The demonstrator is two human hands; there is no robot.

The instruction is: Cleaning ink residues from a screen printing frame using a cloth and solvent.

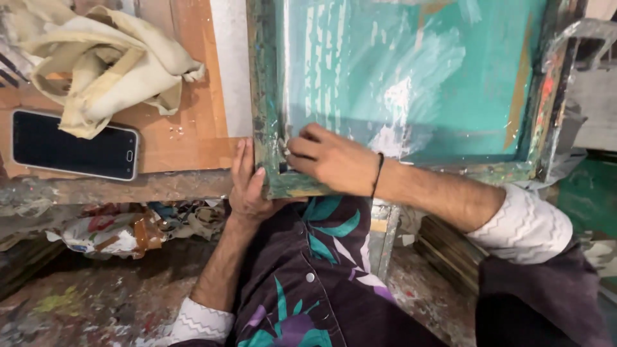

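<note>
A screen-printing frame point(263, 96) with a teal mesh point(411, 71) streaked with white lies on the wooden table. My left hand point(247, 186) grips the frame's near left corner from below and outside, fingers up along its edge. My right hand point(328, 160) reaches across the near rail; its fingertips press into the inside corner of the mesh, pinched on something small that I cannot make out. A black band circles my right wrist.
A black smartphone point(74, 144) lies on the orange tabletop point(193, 138) at left, beside a crumpled cream cloth point(103, 58). Paint-stained rags point(116, 228) sit under the table edge. The floor point(83, 302) is spattered with paint. More frames lean at right point(450, 250).
</note>
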